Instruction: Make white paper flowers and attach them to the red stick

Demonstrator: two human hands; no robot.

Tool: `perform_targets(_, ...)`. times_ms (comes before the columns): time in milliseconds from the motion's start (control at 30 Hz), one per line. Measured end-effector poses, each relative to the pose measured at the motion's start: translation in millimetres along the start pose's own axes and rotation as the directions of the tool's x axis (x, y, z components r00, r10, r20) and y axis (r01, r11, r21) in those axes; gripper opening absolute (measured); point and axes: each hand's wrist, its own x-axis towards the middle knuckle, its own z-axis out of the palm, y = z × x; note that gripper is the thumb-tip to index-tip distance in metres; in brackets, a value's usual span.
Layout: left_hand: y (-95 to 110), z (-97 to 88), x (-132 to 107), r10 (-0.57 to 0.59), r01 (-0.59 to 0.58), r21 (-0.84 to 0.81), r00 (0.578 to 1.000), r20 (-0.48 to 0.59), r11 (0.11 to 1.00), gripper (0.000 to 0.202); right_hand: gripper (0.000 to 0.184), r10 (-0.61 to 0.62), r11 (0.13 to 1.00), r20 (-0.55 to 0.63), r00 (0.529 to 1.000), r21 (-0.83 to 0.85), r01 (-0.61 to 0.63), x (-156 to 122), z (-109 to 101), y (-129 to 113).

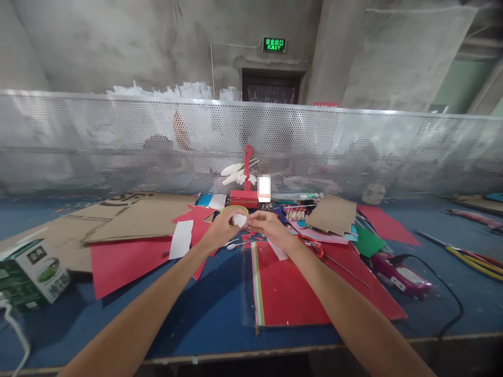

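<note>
Above the middle of the table, my left hand (pixel 220 229) is closed on a small white crumpled paper piece (pixel 239 220). My right hand (pixel 270 227) comes in from the other side, its thumb and fingertips pinched at the right edge of that piece. Just behind my left hand shows the rim of a yellow tape roll (pixel 239 209). A small white spoon-like bit (pixel 234 245) lies below the hands. Farther back stands a red cardboard form (pixel 244 198) with an upright red strip and white feather-like pieces (pixel 236 173) on it.
Red sheets (pixel 298 293) in a clear sleeve lie under my right arm, with orange-handled scissors (pixel 312 245) nearby. Cardboard (pixel 137 220) spreads on the left beside a green-and-white box (pixel 35 275). A purple corded device (pixel 401 275) and yellow-handled shears (pixel 471 261) lie right. A perforated metal panel (pixel 98 141) borders the back.
</note>
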Motion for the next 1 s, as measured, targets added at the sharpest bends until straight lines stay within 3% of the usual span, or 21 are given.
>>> perform_targets(167,12,-3.5,-4,0.008,0.0,-0.221,0.999,0.037,0.975,0.057,0.032,-0.049,0.993,0.097,0.994,0.108,0.038,-1,-11,-4)
perform_targets(267,21,-9.1,-4,0.006,0.013,-0.216,0.996,0.085,0.976,0.052,0.033,-0.111,0.989,0.116,0.987,0.113,0.098,-1,-18,-5)
perform_targets(400,18,-15.5,0,-0.015,0.022,-0.059,0.993,0.115,0.998,0.033,0.03,-0.149,0.987,0.081,0.986,0.076,0.143,-1,-23,-6)
perform_targets(533,-5,-23.0,1,-0.094,0.055,0.226,0.982,0.166,0.973,0.019,0.026,-0.146,0.988,0.066,0.987,0.064,0.141,-1,-22,-8)
perform_targets(733,-39,-35.7,-13,-0.229,0.036,0.438,0.889,0.396,0.898,0.01,0.023,-0.099,0.991,0.054,0.994,0.095,0.093,1,-20,-8)
perform_targets(1000,-26,-33.4,-16,-0.309,0.017,0.563,0.849,0.429,0.826,0.017,0.031,-0.074,0.996,0.009,0.997,0.042,0.074,6,-24,0)
